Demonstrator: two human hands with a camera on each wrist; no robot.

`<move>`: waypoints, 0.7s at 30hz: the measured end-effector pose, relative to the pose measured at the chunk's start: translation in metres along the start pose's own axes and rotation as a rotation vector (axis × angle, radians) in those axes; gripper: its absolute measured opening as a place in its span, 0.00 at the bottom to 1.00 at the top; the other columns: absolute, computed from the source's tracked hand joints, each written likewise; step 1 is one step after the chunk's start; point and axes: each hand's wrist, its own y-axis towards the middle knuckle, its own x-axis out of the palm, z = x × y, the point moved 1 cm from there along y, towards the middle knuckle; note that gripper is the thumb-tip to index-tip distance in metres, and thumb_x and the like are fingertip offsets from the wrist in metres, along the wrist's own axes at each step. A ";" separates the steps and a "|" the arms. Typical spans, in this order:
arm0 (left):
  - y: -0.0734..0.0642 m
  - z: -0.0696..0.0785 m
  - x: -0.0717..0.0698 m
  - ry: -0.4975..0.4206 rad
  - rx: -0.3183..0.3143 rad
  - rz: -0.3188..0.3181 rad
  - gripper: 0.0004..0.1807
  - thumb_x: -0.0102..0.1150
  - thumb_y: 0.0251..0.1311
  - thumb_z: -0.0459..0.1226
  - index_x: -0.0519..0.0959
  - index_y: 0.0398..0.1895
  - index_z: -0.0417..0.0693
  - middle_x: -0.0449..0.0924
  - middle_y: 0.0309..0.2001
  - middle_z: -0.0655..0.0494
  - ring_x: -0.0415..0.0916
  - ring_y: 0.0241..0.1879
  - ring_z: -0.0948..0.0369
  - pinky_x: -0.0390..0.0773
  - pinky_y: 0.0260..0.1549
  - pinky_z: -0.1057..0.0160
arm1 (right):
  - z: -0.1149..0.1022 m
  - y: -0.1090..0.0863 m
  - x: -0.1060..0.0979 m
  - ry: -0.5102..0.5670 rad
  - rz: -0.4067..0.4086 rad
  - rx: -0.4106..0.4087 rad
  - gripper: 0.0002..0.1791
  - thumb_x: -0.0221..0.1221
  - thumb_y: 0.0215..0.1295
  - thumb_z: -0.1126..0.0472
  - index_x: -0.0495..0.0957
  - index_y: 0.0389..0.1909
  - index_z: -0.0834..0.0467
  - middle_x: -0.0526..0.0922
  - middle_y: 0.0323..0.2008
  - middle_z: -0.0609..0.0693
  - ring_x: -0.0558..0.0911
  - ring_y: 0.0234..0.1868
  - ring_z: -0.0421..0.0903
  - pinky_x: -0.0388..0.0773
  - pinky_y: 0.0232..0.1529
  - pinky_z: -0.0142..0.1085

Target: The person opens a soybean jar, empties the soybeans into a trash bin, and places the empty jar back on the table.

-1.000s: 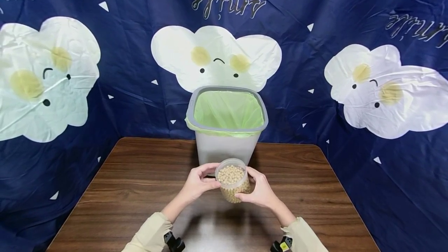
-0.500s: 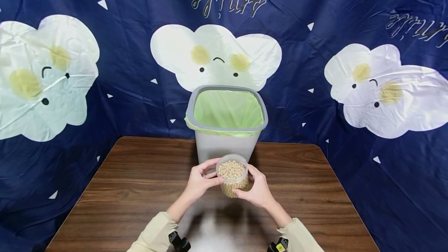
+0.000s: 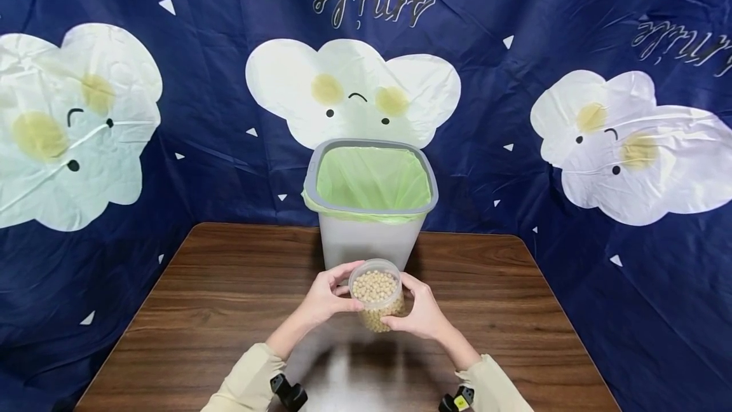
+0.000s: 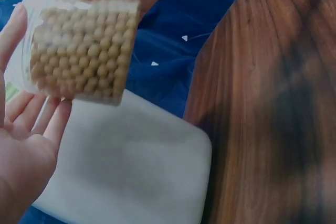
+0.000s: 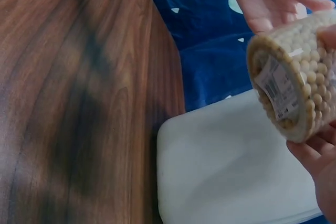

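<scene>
I am holding a clear plastic jar of soybeans between both hands, low in the middle of the head view, lifted off the wooden table and just in front of the bin. My left hand is wrapping the jar's left side, with the fingers curling around the rim and upper wall. My right hand is gripping the right side and lower wall, the thumb pressing on the front. The jar is standing open at the top, tilted slightly, and the pale round beans are filling it nearly to the rim.

In the left wrist view the jar is sitting in the upper left of the frame, and my left palm is lying open-looking below it with the fingers reaching up its side. In the right wrist view the jar is showing at the right edge, a white label on its wall, my right fingers curling under it.

Behind the jar, at the centre of the head view, a white bin with a grey rim is standing on the far part of the table, lined with a green bag. A dark blue cloud-printed cloth is hanging all around.
</scene>
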 end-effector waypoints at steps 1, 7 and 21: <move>0.000 0.000 0.001 0.012 0.001 0.029 0.40 0.71 0.38 0.28 0.64 0.58 0.25 0.67 0.53 0.27 0.72 0.49 0.67 0.75 0.46 0.65 | -0.001 0.000 0.001 -0.019 0.018 -0.004 0.37 0.69 0.34 0.67 0.70 0.52 0.70 0.78 0.44 0.61 0.76 0.45 0.43 0.78 0.39 0.35; 0.002 -0.002 0.016 0.111 -0.020 0.276 0.37 0.70 0.36 0.24 0.70 0.56 0.33 0.73 0.53 0.39 0.72 0.51 0.60 0.74 0.48 0.65 | -0.002 0.002 0.007 -0.134 0.178 -0.009 0.39 0.71 0.32 0.67 0.69 0.53 0.70 0.77 0.45 0.60 0.77 0.45 0.50 0.78 0.41 0.39; -0.001 -0.004 -0.002 -0.055 0.036 -0.039 0.40 0.71 0.41 0.32 0.63 0.57 0.22 0.64 0.55 0.24 0.73 0.50 0.62 0.76 0.45 0.62 | 0.003 -0.004 -0.004 -0.009 -0.021 -0.026 0.35 0.69 0.34 0.68 0.70 0.50 0.73 0.78 0.43 0.63 0.76 0.46 0.42 0.77 0.43 0.36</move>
